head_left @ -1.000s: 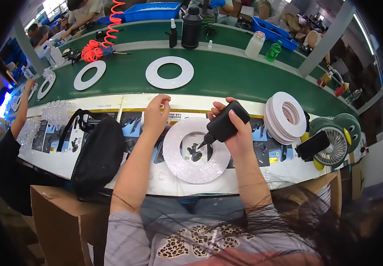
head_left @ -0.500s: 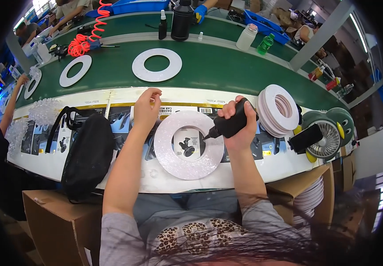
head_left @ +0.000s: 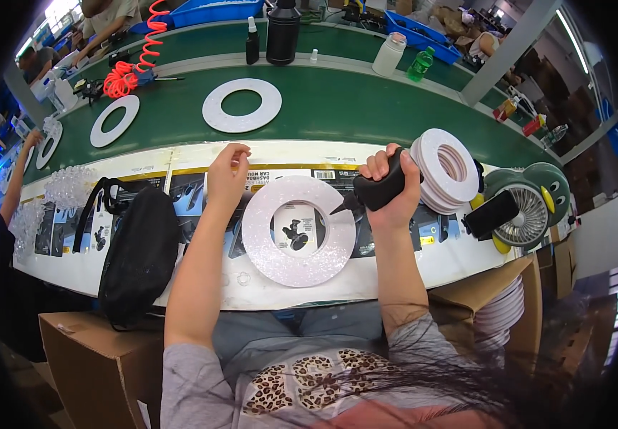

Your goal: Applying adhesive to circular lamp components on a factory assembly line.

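Head view showing a white ring [head_left: 298,230] lying flat on the table [head_left: 409,275], just in front of the body. Right hand [head_left: 393,187] gripping a black squeeze bottle [head_left: 380,189], fingers wrapped tight around it, nozzle tipping down toward the ring's right edge. Left hand [head_left: 227,175] hovering just beside the ring's upper left, fingertips pinched together, whether on something small being impossible to tell. Judging by this, dispensing along the ring surface being the step in hand; next calling for steadying the ring and walking the nozzle around. Stack of white rings [head_left: 446,168] waiting beside the right hand.
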Demonstrator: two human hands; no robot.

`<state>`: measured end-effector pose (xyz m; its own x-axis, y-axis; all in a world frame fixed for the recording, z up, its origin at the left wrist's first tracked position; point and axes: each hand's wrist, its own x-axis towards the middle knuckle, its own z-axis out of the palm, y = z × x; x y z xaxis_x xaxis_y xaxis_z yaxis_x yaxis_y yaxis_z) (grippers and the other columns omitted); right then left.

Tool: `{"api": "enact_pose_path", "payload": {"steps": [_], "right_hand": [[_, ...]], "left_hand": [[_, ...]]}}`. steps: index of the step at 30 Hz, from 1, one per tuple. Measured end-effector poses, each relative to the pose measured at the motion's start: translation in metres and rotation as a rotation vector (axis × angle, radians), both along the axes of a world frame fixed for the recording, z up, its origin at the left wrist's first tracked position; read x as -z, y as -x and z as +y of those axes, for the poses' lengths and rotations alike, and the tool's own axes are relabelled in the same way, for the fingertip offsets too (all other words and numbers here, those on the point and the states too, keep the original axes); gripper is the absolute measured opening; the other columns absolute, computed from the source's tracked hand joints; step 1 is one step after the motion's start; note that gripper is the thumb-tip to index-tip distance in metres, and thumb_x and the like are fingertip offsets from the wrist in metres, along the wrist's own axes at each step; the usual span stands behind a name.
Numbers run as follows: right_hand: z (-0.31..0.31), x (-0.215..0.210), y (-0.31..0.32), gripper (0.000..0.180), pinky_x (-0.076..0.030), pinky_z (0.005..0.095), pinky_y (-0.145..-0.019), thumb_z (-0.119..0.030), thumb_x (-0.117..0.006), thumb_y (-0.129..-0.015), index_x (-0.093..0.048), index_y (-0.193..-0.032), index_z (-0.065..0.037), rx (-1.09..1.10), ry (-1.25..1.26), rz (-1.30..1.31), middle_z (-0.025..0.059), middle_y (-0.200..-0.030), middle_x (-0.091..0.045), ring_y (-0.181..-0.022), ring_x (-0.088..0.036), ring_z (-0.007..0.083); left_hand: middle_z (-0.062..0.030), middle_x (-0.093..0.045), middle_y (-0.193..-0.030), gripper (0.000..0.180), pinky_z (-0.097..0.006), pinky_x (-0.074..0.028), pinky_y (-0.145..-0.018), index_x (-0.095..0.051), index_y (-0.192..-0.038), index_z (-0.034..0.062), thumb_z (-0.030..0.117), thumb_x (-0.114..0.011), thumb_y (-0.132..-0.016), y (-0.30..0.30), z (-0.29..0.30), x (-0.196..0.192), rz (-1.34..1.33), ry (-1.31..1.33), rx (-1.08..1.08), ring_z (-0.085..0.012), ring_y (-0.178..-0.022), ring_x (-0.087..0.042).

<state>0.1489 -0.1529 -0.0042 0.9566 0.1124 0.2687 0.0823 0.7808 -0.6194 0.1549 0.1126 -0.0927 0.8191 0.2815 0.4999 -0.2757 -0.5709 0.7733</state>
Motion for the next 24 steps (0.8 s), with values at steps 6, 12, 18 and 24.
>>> {"api": "enact_pose_path", "payload": {"steps": [6, 12, 18, 24], "right_hand": [[0.000, 0.001, -0.002, 0.019, -0.038, 0.0275, -0.066, -0.026, -0.050, -0.090, -0.046, -0.091, -0.007, 0.001, 0.047, -0.032, 0.0020, -0.067, -0.042, -0.064, -0.040, 0.0119], [0.006, -0.010, 0.012, 0.045, -0.042, 0.0370, -0.093, -0.018, -0.068, -0.077, -0.043, -0.113, -0.007, -0.014, 0.205, -0.153, 0.0075, -0.094, -0.050, -0.091, -0.050, 0.0188], [-0.004, -0.025, 0.035, 0.068, -0.045, 0.0396, -0.093, -0.020, -0.081, -0.067, -0.037, -0.117, -0.009, 0.029, 0.335, -0.256, 0.0165, -0.107, -0.056, -0.101, -0.056, 0.0275], [-0.020, -0.023, 0.078, 0.085, -0.049, 0.0432, -0.091, -0.033, -0.091, -0.054, -0.040, -0.114, -0.003, 0.089, 0.489, -0.375, 0.0200, -0.102, -0.061, -0.099, -0.061, 0.0309]], "left_hand": [[-0.0101, -0.067, -0.086, 0.011, -0.030, -0.051, -0.067, -0.061, -0.095, 0.0027, 0.004, -0.054, -0.087, 0.000, 0.001, -0.002, 0.008, 0.004, 0.013, -0.0209, -0.072, -0.063], [-0.0084, -0.068, -0.087, 0.012, -0.028, -0.049, -0.072, -0.060, -0.098, 0.0029, 0.007, -0.053, -0.089, 0.001, 0.000, -0.004, 0.073, 0.017, 0.027, -0.0175, -0.078, -0.063], [-0.0102, -0.068, -0.086, 0.011, -0.031, -0.052, -0.068, -0.061, -0.096, 0.0034, 0.005, -0.054, -0.087, -0.002, -0.001, 0.003, 0.014, 0.007, 0.009, -0.0216, -0.073, -0.065], [-0.0092, -0.068, -0.085, 0.012, -0.029, -0.051, -0.070, -0.061, -0.097, 0.0035, 0.006, -0.053, -0.088, 0.002, 0.005, 0.004, 0.029, 0.042, 0.021, -0.0193, -0.074, -0.065]]}}
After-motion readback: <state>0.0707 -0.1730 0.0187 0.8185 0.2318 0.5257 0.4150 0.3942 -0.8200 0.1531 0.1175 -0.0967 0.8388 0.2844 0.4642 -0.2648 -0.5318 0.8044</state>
